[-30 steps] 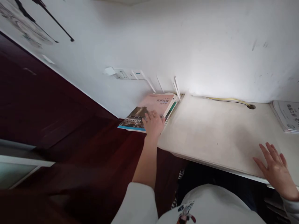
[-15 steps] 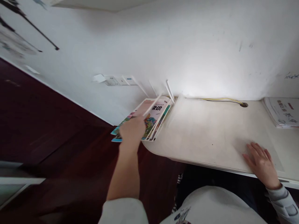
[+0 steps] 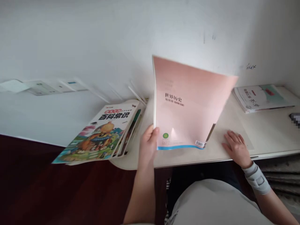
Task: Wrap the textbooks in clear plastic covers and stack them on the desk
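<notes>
A thin pink booklet [image 3: 189,115] with a blue strip along its bottom edge and a barcode is raised over the desk. My left hand [image 3: 148,142] grips it by the lower left edge, thumb on the pink cover. To the left lies a stack of books, the top one a colourful picture-covered book [image 3: 100,137], tilted at the desk's left end. Flat on the desk top rests my right hand [image 3: 237,148], fingers spread and holding nothing, a grey wrist band [image 3: 256,179] round its wrist.
White books [image 3: 260,98] lie at the right of the white desk [image 3: 133,156], near a dark object [image 3: 294,119] at the frame's edge. Slim white rods [image 3: 137,95] stand behind the left stack. Wall sockets [image 3: 51,87] are further left. Dark red floor [image 3: 70,190] shows below.
My left hand has lifted the pink booklet off the left stack and brought it right, over the desk. The colourful cover is now uncovered. My right hand stays on the desk; the view has turned right.
</notes>
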`<state>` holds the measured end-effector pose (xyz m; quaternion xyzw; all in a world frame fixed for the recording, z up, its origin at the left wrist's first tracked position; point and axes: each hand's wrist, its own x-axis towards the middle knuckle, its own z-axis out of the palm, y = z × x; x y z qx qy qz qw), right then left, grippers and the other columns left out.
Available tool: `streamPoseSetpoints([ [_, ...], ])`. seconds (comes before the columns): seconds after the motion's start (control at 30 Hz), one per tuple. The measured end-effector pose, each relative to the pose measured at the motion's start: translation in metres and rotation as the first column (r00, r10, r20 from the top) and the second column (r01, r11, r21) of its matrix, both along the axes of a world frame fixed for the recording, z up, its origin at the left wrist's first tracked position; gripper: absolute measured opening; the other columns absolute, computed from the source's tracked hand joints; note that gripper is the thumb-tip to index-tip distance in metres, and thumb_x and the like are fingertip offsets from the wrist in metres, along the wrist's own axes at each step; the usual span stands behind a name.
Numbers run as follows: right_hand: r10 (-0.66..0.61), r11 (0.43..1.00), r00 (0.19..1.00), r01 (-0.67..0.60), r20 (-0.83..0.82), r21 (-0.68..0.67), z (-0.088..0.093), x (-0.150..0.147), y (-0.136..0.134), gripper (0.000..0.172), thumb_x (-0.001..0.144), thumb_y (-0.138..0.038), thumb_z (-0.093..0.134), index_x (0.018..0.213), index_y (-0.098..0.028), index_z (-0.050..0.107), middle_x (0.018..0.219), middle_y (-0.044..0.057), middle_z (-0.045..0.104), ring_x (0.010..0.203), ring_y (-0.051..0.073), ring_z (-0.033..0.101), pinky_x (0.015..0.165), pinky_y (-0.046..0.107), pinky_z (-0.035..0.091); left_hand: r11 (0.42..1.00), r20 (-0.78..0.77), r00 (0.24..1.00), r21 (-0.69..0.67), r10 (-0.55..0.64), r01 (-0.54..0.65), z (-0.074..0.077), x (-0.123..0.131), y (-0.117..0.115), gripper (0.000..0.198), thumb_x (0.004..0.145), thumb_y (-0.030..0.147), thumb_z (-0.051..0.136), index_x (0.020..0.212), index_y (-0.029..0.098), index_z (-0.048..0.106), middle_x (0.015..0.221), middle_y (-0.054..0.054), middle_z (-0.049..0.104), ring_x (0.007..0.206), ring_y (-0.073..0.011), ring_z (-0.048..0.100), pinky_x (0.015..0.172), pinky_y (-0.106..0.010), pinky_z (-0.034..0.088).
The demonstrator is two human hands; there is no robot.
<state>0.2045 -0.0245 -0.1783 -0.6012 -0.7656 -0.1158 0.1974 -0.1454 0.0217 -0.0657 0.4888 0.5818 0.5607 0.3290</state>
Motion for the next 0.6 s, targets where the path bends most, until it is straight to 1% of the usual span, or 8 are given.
streamPoseSetpoints([
  [0.03,0.0,1.0,1.0,0.0,0.003,-0.001,0.001,0.0,0.0,0.038,0.091,-0.039,0.043,0.119,-0.017,0.057,0.128,0.013,0.056,0.121,0.027,0.048,0.101,0.046,0.034,0.997,0.11,0.992,-0.042,-0.056,0.061,-0.018,0.003,0.001,0.044,0.073,0.051,0.059,0.099,0.016,0.06,0.076,-0.001,0.065,0.067,-0.0153,0.059,0.061,-0.024,0.046],
  [0.1,0.0,1.0,1.0,0.0,0.007,-0.006,0.002,-0.001,0.0,0.038,0.091,-0.038,0.043,0.118,-0.016,0.057,0.128,0.013,0.056,0.121,0.026,0.049,0.102,0.045,0.034,0.985,0.228,0.968,-0.116,-0.102,0.131,-0.047,0.001,-0.002,0.045,0.071,0.05,0.063,0.101,0.016,0.059,0.081,-0.002,0.066,0.072,-0.0168,0.061,0.066,-0.026,0.048],
  [0.13,-0.001,1.0,1.0,0.001,0.008,-0.01,0.003,-0.001,0.0,0.038,0.091,-0.037,0.043,0.118,-0.016,0.058,0.128,0.013,0.056,0.121,0.026,0.049,0.102,0.045,0.034,0.976,0.25,0.962,-0.154,-0.111,0.152,-0.057,-0.002,-0.005,0.045,0.07,0.049,0.064,0.101,0.016,0.059,0.083,-0.003,0.067,0.074,-0.0174,0.062,0.068,-0.026,0.048],
  [0.2,-0.005,1.0,1.0,0.006,0.01,-0.017,0.005,-0.002,0.0,0.037,0.091,-0.037,0.044,0.117,-0.015,0.058,0.128,0.013,0.056,0.121,0.026,0.048,0.102,0.044,0.033,0.962,0.25,0.963,-0.222,-0.099,0.156,-0.069,-0.011,-0.01,0.046,0.068,0.048,0.066,0.1,0.015,0.061,0.085,-0.004,0.067,0.077,-0.0181,0.062,0.071,-0.028,0.049],
  [0.3,-0.01,1.0,1.0,0.01,0.01,-0.024,0.007,-0.002,0.0,0.038,0.091,-0.038,0.044,0.118,-0.015,0.057,0.128,0.013,0.056,0.123,0.026,0.047,0.103,0.044,0.033,0.956,0.208,0.976,-0.269,-0.058,0.115,-0.078,-0.02,-0.013,0.049,0.067,0.051,0.066,0.099,0.014,0.061,0.087,-0.005,0.068,0.079,-0.0197,0.063,0.072,-0.03,0.05],
  [0.37,-0.009,1.0,1.0,0.009,0.007,-0.029,0.007,-0.002,0.0,0.037,0.091,-0.037,0.044,0.118,-0.015,0.057,0.128,0.013,0.056,0.123,0.025,0.047,0.103,0.044,0.033,0.957,0.136,0.989,-0.274,-0.059,0.094,-0.081,-0.021,-0.012,0.048,0.069,0.052,0.062,0.099,0.015,0.06,0.087,-0.006,0.068,0.08,-0.0205,0.062,0.072,-0.03,0.05],
  [0.47,-0.006,0.999,1.0,0.006,0.001,-0.033,0.008,-0.002,0.0,0.037,0.091,-0.037,0.043,0.118,-0.016,0.057,0.129,0.013,0.055,0.123,0.026,0.047,0.102,0.045,0.033,0.956,-0.048,0.993,-0.278,-0.108,0.09,-0.081,-0.019,-0.009,0.042,0.075,0.051,0.054,0.098,0.016,0.061,0.087,-0.005,0.067,0.081,-0.0201,0.061,0.071,-0.029,0.048],
  [0.6,-0.003,0.999,1.0,0.003,0.001,-0.035,0.008,-0.001,0.0,0.038,0.091,-0.037,0.043,0.119,-0.016,0.056,0.129,0.013,0.055,0.123,0.025,0.046,0.103,0.045,0.032,0.95,-0.312,0.933,-0.299,-0.181,0.085,-0.073,-0.019,-0.005,0.039,0.082,0.047,0.042,0.1,0.017,0.06,0.083,-0.004,0.066,0.077,-0.0195,0.06,0.068,-0.028,0.047],
])
